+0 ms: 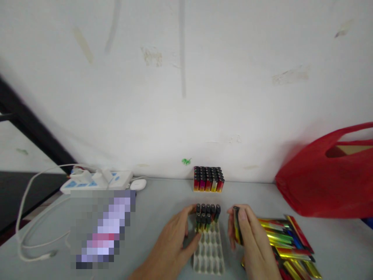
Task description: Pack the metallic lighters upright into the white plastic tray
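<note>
A person's right hand (253, 232) is holding what is looking like a black-capped lighter (237, 221) just to the right of a pale, pocketed tray (208, 254), its grip clamping the lighter's body with the cap facing up. The left hand (172, 242) is flanking the tray's far left, thumb and forefinger sitting apart at the corner of the standing lighters (203, 218); how firmly this grip is pressing, one cannot tell. Eight are standing at the far end, five behind and three in front, while the nearer pockets are lying bare. Good placing is probably calling for a near-vertical lighter, base meeting a pocket beside the front three, and a low, straight descent clear of its neighbours. The left hand is likely serving best by steadying the tray and the outer lighters, since a sideways knock is seemingly risking a domino topple. A full-looking block of lighters (208, 181) is standing against the wall (163, 128) beyond, and a loose pile of lighters (291, 253) is lying on the table (166, 196) by the right hand.
</note>
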The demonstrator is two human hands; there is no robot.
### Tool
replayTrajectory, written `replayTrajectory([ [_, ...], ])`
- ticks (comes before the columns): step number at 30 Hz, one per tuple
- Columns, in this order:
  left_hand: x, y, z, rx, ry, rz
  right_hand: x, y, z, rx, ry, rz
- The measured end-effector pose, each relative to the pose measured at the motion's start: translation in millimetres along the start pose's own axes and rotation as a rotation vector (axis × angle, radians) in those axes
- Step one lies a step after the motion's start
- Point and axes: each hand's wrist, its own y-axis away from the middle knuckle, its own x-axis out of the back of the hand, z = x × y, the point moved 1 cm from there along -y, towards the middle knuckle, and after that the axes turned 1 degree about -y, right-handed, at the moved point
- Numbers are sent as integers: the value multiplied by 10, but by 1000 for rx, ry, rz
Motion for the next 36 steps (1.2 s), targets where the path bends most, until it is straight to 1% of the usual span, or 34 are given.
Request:
replayTrajectory([
  [1,-2,2,-4,-2,2,-4,-25,4,-62,99,117,58],
  [3,-5,2,-11,-11,4,-6,-82,0,-155,256,300,133],
  [4,-5,2,-14,-13,4,-8,-103,-2,-184,306,359,153],
  [6,-3,-1,-17,-11,-1,-10,-115,-4,-214,352,408,153],
  [8,0,-5,-17,-2,0,-10,-92,-1,-229,444,477,101],
  [12,0,-13,-11,-8,6,-14,-33,-2,-271,774,657,-43],
  [14,-5,-16,-10,-17,11,-16,-33,-15,-293,849,728,-83],
  [18,-18,-13,-21,-17,10,-5,-84,-44,-314,871,819,-123],
  [26,-32,1,-52,-43,16,5,-112,-49,-258,851,858,-139],
  [36,-12,-2,-30,-48,20,14,-97,-86,-185,808,851,-88],
])
